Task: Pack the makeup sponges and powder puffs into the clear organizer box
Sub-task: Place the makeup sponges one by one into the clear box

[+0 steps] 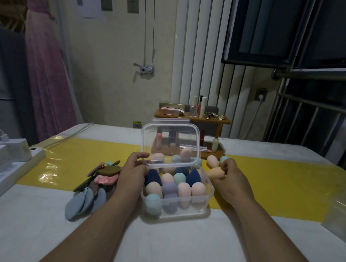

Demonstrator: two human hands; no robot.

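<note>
At the middle of the table (174,238), half on the yellow runner (284,183) and half on the white cloth, the clear organizer box (209,193) sits between your two hands. Its lid (170,138) stands open and roughly upright along the far side. The box is already crowded with makeup sponges (171,189) standing on end in rows: teal, lilac and pink ones near you, navy and green ones behind, and more showing dimly through the lid.

Your left hand (132,170) is against the left side of the box, with thumb and fingers pinching the lid's lower left corner. Your right hand (231,178) lies on the runner just right of the box, its fingers curled round a peach sponge (214,174) that it grips close to the box wall.

Just beyond that hand, two loose sponges rest on the runner, side by side: a second peach one (213,161) and a teal one (224,158).

To the left of your left wrist, the powder puffs (91,198) lie in a loose, overlapping heap on the table, blue-grey ones nearest you, brown and pink ones farther off, none of them in the box.

Farther off, behind the lid, a wooden rack (192,117) holds bottles and tubes. A white power strip (14,168) with plugs runs along the left edge.
</note>
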